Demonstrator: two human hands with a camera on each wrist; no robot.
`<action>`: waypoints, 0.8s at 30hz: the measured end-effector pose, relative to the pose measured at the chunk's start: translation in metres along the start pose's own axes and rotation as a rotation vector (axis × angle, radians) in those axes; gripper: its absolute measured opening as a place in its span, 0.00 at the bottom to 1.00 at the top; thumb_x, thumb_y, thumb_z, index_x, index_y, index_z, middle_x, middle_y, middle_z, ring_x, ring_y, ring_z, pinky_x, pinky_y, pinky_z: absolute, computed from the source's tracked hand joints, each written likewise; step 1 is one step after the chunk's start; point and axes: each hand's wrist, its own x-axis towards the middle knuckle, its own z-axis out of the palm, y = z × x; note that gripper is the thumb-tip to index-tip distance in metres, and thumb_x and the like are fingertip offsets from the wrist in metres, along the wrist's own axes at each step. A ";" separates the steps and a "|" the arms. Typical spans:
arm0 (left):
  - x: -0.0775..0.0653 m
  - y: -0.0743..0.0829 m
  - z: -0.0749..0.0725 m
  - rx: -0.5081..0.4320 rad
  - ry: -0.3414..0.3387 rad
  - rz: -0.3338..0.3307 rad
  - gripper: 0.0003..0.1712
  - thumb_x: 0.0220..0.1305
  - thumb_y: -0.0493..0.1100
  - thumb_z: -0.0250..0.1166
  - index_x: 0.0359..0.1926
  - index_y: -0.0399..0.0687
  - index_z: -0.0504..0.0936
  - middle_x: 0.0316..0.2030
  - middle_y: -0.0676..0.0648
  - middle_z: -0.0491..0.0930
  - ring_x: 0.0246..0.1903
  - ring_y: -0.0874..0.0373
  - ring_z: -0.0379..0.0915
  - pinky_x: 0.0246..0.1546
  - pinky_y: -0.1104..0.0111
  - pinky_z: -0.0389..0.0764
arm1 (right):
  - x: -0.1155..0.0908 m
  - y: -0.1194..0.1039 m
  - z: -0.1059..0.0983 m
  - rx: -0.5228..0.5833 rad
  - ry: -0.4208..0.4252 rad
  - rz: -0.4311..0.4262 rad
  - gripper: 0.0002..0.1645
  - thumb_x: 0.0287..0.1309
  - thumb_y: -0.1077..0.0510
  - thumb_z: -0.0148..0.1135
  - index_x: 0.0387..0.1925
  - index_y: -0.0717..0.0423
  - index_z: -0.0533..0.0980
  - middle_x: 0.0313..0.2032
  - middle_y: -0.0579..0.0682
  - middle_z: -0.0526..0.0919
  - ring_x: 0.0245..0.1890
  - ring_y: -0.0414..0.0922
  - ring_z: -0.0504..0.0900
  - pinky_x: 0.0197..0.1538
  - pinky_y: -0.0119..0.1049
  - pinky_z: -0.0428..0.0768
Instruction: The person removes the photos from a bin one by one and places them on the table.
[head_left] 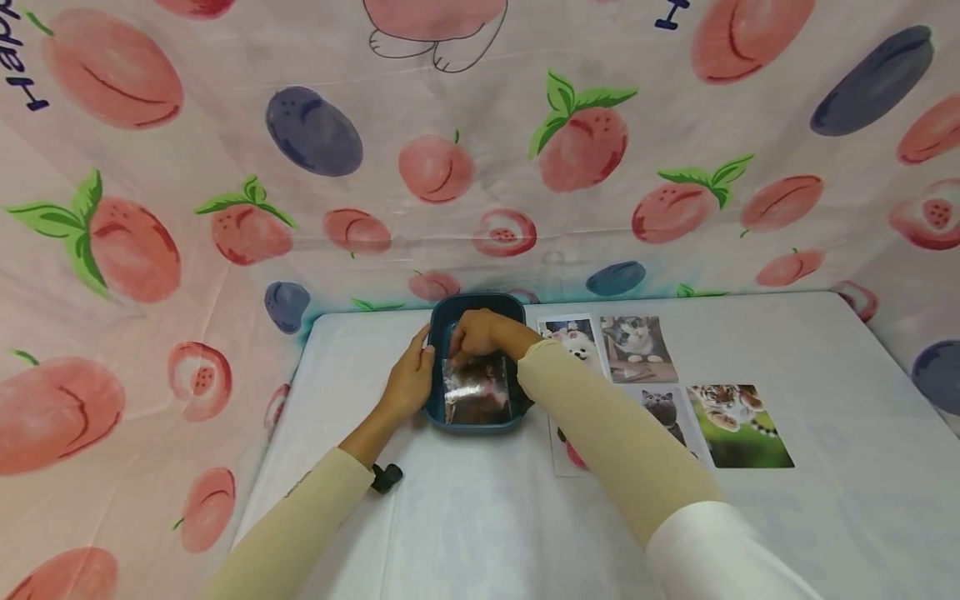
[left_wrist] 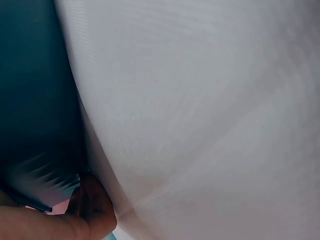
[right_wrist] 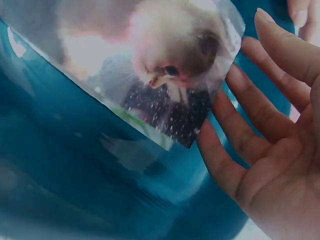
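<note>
A deep blue plastic basin [head_left: 480, 429] stands near the table's far edge. My left hand [head_left: 408, 379] holds the basin at its left side, with curled fingers [left_wrist: 97, 207] low against the wall in the left wrist view. Inside the basin lies a glossy animal photo [head_left: 477, 392], showing a pale furry face with a dark eye. My right hand [right_wrist: 275, 140] reaches into the basin, its fingertips at the photo's edge and the thumb held apart. Another sheet's edge [right_wrist: 162, 140] shows under this photo.
Right of the basin lie a white dog photo [head_left: 573, 333], a cat photo [head_left: 639, 348], a grey cat photo [head_left: 663, 408] and a tiger cub photo [head_left: 738, 425]. The right forearm covers part of them. A patterned cloth [head_left: 480, 167] hangs behind the white table [head_left: 847, 400].
</note>
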 end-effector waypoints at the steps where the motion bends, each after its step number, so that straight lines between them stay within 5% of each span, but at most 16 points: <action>1: 0.000 0.000 0.000 0.004 0.000 0.005 0.30 0.83 0.50 0.41 0.81 0.59 0.53 0.75 0.40 0.65 0.75 0.41 0.59 0.75 0.45 0.60 | -0.002 -0.001 -0.002 0.008 -0.001 -0.002 0.10 0.60 0.48 0.73 0.42 0.44 0.90 0.40 0.42 0.90 0.43 0.41 0.83 0.54 0.36 0.82; 11: 0.000 0.001 -0.002 0.014 0.004 0.013 0.30 0.84 0.50 0.41 0.81 0.59 0.53 0.76 0.40 0.63 0.76 0.41 0.58 0.76 0.44 0.59 | -0.022 -0.001 -0.017 0.015 -0.018 -0.089 0.22 0.58 0.62 0.71 0.54 0.43 0.86 0.39 0.44 0.90 0.40 0.40 0.83 0.46 0.33 0.82; 18: 0.000 0.002 -0.001 -0.003 0.013 0.018 0.30 0.83 0.49 0.42 0.81 0.58 0.54 0.76 0.40 0.64 0.75 0.40 0.58 0.75 0.44 0.59 | -0.035 0.013 -0.020 0.051 0.073 -0.156 0.18 0.60 0.59 0.73 0.52 0.48 0.85 0.38 0.45 0.91 0.40 0.39 0.87 0.45 0.34 0.83; 24: -0.001 0.001 -0.001 0.005 0.004 0.015 0.30 0.84 0.50 0.41 0.81 0.58 0.53 0.76 0.40 0.63 0.76 0.41 0.57 0.76 0.44 0.58 | -0.054 0.031 -0.032 0.240 0.197 -0.219 0.16 0.63 0.60 0.70 0.53 0.51 0.86 0.39 0.48 0.89 0.37 0.43 0.85 0.38 0.35 0.82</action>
